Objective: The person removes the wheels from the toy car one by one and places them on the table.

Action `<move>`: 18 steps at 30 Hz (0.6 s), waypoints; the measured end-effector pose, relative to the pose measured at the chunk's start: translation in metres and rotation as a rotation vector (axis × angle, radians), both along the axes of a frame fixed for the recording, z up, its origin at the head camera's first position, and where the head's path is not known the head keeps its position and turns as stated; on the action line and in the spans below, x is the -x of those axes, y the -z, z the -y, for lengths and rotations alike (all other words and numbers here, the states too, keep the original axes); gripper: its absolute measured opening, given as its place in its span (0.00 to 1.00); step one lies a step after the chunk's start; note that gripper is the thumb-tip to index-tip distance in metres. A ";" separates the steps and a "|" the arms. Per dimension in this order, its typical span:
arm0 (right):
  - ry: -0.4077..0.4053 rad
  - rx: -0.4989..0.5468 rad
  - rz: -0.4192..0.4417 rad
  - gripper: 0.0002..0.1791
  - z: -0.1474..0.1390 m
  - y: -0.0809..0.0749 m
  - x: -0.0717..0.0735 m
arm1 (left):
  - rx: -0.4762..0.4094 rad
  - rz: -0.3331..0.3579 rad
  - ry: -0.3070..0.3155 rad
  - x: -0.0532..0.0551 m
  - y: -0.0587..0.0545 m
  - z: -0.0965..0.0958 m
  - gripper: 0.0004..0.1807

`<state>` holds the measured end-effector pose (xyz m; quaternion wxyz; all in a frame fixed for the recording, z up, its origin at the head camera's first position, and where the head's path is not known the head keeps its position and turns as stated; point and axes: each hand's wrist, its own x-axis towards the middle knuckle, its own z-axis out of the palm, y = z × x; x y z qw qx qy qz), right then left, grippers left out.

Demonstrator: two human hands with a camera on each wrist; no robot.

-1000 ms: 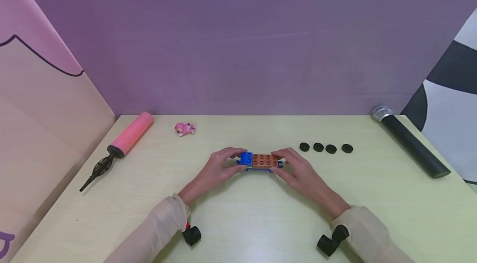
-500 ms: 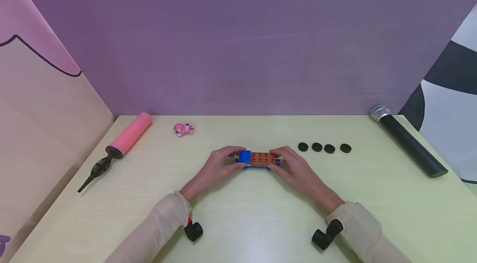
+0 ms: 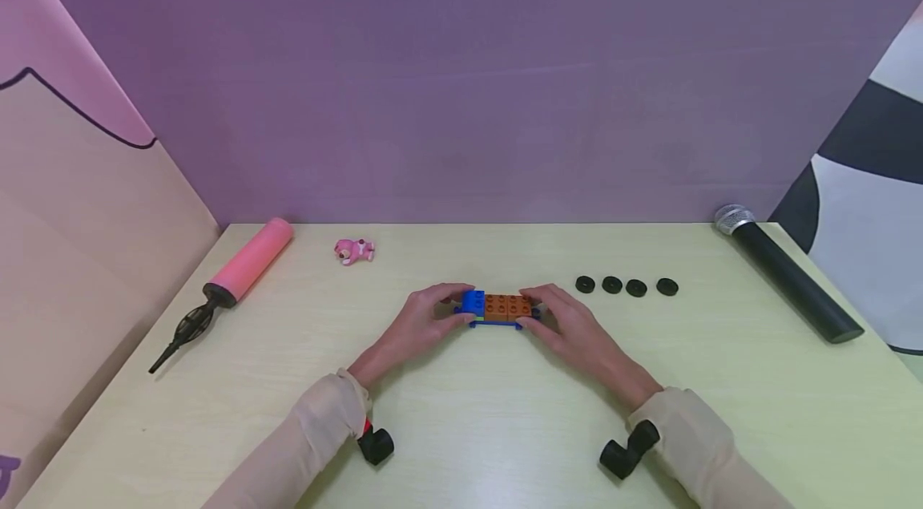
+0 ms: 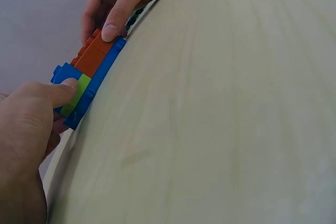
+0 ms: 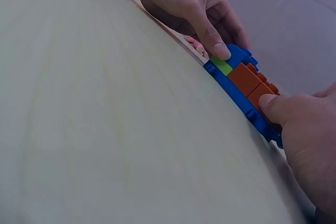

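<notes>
A toy block vehicle [image 3: 497, 307] is held level over the middle of the table by both hands. Its long blue base [image 5: 236, 95] has hook-like ends and bears a lime-green brick [image 4: 79, 94] under a blue brick [image 3: 473, 301], beside two orange bricks [image 3: 508, 306]. My left hand [image 3: 425, 322] pinches the blue and green end, thumb on the near side. At the other end my right hand [image 3: 577, 329] pinches the orange bricks, its thumb pressed against the near face in the right wrist view. Several small black wheels [image 3: 612, 284] lie in a row beyond the right hand.
A pink balloon pump [image 3: 252, 262] with a black nozzle lies at the left. Near the back edge is a small pink toy bear [image 3: 354, 251]. A black microphone [image 3: 789, 276] with a silver head lies along the right. A purple wall [image 3: 461, 76] stands behind the table [image 3: 461, 429].
The head view has shifted slightly, so everything sits a little further left. The toy vehicle and both hands have moved slightly left and away. Both grips stay the same.
</notes>
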<state>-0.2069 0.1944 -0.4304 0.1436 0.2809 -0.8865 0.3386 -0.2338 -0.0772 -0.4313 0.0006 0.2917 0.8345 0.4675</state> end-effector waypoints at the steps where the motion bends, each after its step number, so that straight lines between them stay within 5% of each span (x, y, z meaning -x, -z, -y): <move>1: 0.005 -0.005 0.003 0.23 0.000 0.000 0.000 | 0.000 0.004 -0.001 0.000 0.000 0.000 0.25; 18: 0.064 -0.049 0.083 0.29 -0.003 0.001 -0.002 | 0.015 0.035 0.002 0.001 -0.001 -0.001 0.30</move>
